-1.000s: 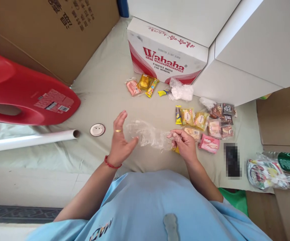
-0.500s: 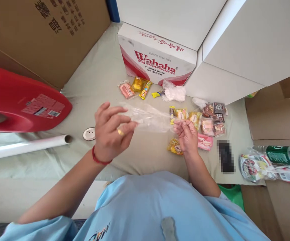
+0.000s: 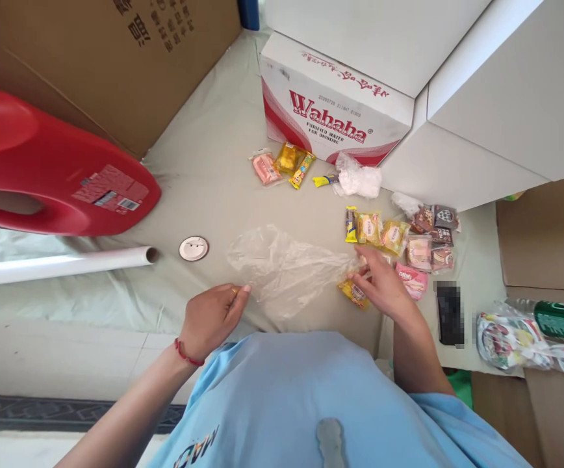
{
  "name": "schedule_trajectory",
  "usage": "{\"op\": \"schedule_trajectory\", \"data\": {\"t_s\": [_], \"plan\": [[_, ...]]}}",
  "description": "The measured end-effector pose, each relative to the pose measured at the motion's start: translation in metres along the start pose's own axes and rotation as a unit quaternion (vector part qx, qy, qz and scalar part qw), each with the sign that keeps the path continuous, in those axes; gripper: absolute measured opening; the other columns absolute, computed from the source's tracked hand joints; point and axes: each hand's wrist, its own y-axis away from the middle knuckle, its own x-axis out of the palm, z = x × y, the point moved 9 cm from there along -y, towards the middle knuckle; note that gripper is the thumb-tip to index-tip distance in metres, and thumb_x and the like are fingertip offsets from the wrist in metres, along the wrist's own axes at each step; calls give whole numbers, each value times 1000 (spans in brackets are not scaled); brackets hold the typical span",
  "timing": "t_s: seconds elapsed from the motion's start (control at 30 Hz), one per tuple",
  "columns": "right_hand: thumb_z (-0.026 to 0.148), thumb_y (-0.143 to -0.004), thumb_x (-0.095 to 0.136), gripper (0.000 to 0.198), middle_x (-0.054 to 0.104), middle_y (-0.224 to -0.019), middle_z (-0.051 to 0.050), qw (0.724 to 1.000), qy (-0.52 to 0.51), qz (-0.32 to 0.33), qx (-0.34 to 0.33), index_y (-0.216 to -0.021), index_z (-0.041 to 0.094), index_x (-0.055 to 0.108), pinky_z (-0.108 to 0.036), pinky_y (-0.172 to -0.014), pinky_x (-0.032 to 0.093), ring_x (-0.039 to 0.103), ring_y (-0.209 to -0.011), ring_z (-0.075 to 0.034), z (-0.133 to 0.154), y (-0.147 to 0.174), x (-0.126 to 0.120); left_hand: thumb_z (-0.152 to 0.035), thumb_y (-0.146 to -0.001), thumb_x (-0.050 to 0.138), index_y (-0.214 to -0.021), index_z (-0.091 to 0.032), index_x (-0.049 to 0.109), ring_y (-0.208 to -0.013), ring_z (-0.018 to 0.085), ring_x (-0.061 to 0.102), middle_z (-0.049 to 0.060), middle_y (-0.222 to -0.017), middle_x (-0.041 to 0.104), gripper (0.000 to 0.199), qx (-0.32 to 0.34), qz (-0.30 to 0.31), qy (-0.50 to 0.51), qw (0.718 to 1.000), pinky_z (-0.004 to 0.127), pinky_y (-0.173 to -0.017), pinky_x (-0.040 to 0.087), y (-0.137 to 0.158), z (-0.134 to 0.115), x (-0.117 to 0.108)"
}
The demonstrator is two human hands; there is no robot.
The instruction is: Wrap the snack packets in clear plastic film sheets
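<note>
A clear plastic bag [image 3: 286, 266] lies spread on the cloth-covered surface, its narrow end on the right. My left hand [image 3: 214, 318], with a ring and a red cord at the wrist, is closed at the bag's lower left edge, pinching it. At the narrow end is my right hand [image 3: 379, 279], its thumb and forefinger apart, the fingertips touching or just over the plastic. Partly beneath that hand sits a yellow-wrapped snack [image 3: 353, 292]. Yellow snack packs [image 3: 368, 227] lie just beyond the fingers, and a pink nabati pack [image 3: 412, 281] is to the right.
A white and red Wahaha carton [image 3: 331, 110] stands at the back, with several snacks [image 3: 266, 167] before it. Leftward are a red jug [image 3: 58, 162], a white tube [image 3: 62, 265] and a round badge [image 3: 193, 248]. A blurred dark object [image 3: 450, 315] and a bottle [image 3: 562, 320] are rightward.
The bag has come down from the air onto the cloth and spread out. My left hand has lowered and closed at its edge; my right hand's fingers have parted. The view has shifted.
</note>
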Motion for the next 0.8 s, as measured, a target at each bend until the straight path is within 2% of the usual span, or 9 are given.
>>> {"op": "schedule_trajectory", "data": {"t_s": [0.07,0.13,0.23,0.3,0.37,0.4,0.5,0.63,0.8], "plan": [[39,-95,64,55,54,-148,-16,993,74,-51,-80,-147,25,54,-55,-106,51,61,-123,-33,27,-5,-21,-40,-105,46,-65,-21,64,-61,17,60,1,-61,62,48,-47,-81,-20,995,30,-54,33,-4,3,-16],[38,-95,67,54,51,-152,-15,976,129,-67,-161,-146,25,56,-58,-116,42,46,-140,-36,53,-14,-18,-39,-103,51,-79,-20,72,-72,21,64,4,-70,68,37,-40,-160,-43,985,31,-62,40,-10,-6,-27],[32,-91,73,52,50,-155,-14,953,170,4,-251,-142,25,61,-57,-120,37,35,-148,-36,76,-34,31,-36,-103,50,-98,-19,75,-95,26,69,9,-93,75,30,15,-177,-38,983,38,-84,48,-26,-26,-13],[29,-93,70,35,59,-146,-13,949,176,45,-259,-128,24,70,-55,-116,39,41,-143,-35,78,-50,65,-37,-104,46,-120,-16,72,-122,30,65,15,-123,74,36,32,-139,-33,989,47,-103,45,-37,-35,11],[30,-99,60,21,69,-126,-13,961,153,46,-224,-111,23,75,-49,-107,44,53,-127,-32,71,-68,81,-41,-105,42,-142,-15,61,-146,34,48,20,-153,57,49,25,-89,-46,995,59,-119,30,-45,-36,37],[31,-102,54,24,72,-115,-12,973,130,32,-189,-107,22,75,-45,-102,47,58,-116,-30,64,-78,81,-43,-105,40,-149,-15,55,-152,35,40,21,-162,46,53,19,-66,-52,996,65,-123,22,-48,-34,48],[35,-106,39,35,74,-95,-9,996,71,-19,-42,-108,20,70,-35,-85,49,65,-91,-24,31,-101,60,-47,-105,37,-159,-21,43,-159,35,29,19,-172,28,60,3,-27,-61,998,71,-125,4,-54,-26,68],[30,-103,40,32,76,-97,-10,985,154,-20,78,-107,20,70,-32,-79,45,67,-92,-26,-1,-112,24,-46,-106,33,-162,-23,36,-158,33,30,16,-172,30,61,0,-16,-50,999,73,-125,-1,-64,-14,67],[34,-99,51,28,77,-107,-12,966,253,36,51,-108,21,74,-30,-77,43,67,-96,-26,5,-125,-4,-42,-105,38,-151,-16,53,-157,34,33,19,-163,46,54,-7,-96,-29,995,68,-127,10,-81,-5,32]]}}
